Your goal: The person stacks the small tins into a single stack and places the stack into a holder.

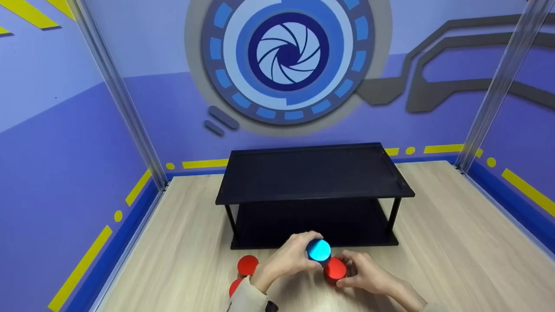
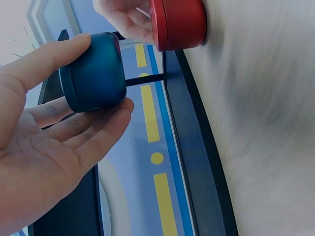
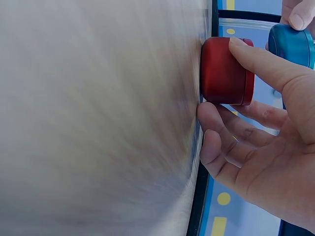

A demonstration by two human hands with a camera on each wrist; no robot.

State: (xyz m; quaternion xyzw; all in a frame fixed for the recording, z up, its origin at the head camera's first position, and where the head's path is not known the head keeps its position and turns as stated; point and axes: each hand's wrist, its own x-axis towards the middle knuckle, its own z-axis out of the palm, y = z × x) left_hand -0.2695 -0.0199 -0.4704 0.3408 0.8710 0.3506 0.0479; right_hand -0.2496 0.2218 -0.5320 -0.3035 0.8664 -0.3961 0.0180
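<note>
My left hand [image 1: 291,258] holds a small round blue tin [image 1: 319,250] between thumb and fingers, raised off the table. In the left wrist view that blue tin [image 2: 93,73] is seen from the side, its lid seam showing. With thumb and fingertips my right hand [image 1: 366,273] grips a red tin [image 1: 335,269] of like shape, which stands upright on the table. In the right wrist view the red tin [image 3: 226,71] touches the tabletop. Two more red lids show left of my left wrist: one red tin [image 1: 247,265] and another red tin [image 1: 235,287] partly hidden by the sleeve.
Just beyond my hands stands a black two-level rack [image 1: 312,173] with thin posts and a bare top shelf. Its lower shelf [image 1: 303,223] lies near the table surface. The wooden table [image 1: 446,225] is bounded by blue printed walls [image 1: 164,112] and metal corner posts.
</note>
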